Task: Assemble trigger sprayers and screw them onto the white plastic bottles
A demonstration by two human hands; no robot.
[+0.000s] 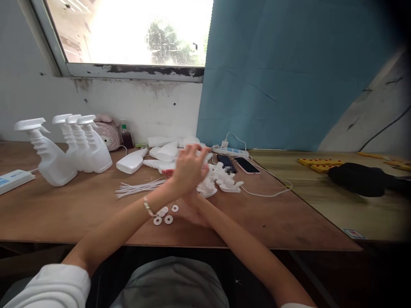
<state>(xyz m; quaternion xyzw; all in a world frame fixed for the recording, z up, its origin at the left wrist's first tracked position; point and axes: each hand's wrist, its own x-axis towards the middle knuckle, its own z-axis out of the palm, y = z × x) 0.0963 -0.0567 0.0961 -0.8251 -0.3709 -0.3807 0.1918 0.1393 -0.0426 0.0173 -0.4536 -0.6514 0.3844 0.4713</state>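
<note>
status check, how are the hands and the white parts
Left hand crossed over right hand, grip hidden. White plastic parts piled just to their right. View of right hand mostly blocked by left hand.

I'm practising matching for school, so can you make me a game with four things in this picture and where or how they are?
Things:
1. spray bottles
2. white rings
3. bracelet
4. thin white sticks

Where or how:
A. around the left arm
B. in a loose bundle
C. upright, toward the left of the brown table
D. flat, near the table's front edge

Pairs: 1-C, 2-D, 3-A, 4-B
</note>
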